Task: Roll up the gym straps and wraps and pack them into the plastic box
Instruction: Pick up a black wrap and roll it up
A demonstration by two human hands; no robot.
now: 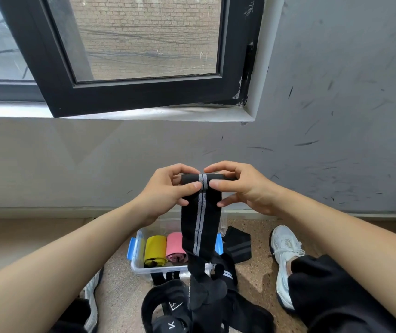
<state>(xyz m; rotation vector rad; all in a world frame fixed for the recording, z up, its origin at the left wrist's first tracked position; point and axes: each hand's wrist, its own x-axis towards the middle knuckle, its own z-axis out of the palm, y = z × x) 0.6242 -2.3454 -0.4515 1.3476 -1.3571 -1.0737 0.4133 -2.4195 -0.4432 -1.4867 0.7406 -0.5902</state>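
Observation:
A long black wrap with a grey centre stripe hangs in front of me, its top end rolled into a small tight roll. My left hand pinches the roll's left side and my right hand pinches its right side, thumbs on the front. Below on the floor stands the clear plastic box with blue clips. A yellow roll and a pink roll lie side by side inside it. The wrap's tail drops past the box into a heap of black straps.
Another black wrap lies on the floor right of the box. My white shoes flank the box on the speckled floor. A grey wall and an open black-framed window rise directly ahead.

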